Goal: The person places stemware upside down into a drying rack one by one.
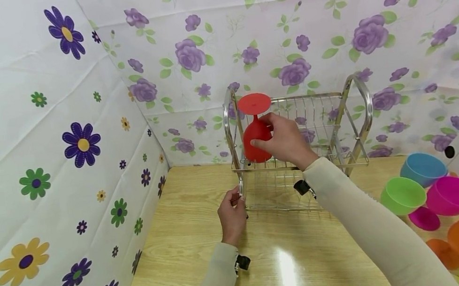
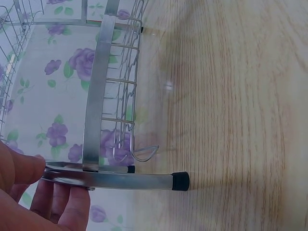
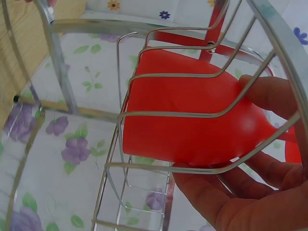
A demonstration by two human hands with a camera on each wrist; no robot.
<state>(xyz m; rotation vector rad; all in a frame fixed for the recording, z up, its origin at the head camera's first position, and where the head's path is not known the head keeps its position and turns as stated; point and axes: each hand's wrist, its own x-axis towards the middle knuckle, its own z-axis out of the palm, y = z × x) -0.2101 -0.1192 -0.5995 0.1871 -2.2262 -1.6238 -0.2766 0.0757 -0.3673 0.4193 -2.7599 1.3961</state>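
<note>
Silver metal wire rack (image 1: 368,103), on wood-grain bench (image 1: 188,232). Inverted red stemmed goblet (image 1: 257,147): rack's upper left end, partly behind wires (image 3: 178,114); right hand's (image 1: 284,139) fingers gripping it. Left hand (image 1: 232,213): fingers pinching rack's left leg (image 2: 130,180). Multicoloured goblets (image 1: 452,195): right of rack.

The red goblet (image 1: 256,145) is inverted, foot uppermost; its bowl is held between the thumb and fingers of the right hand (image 1: 286,139), with the foot above them and the rim below, inside the upper tier. The silver wire rack (image 1: 306,97) stands upright, its side frame between the left hand's (image 1: 232,214) thumb and fingers.
</note>
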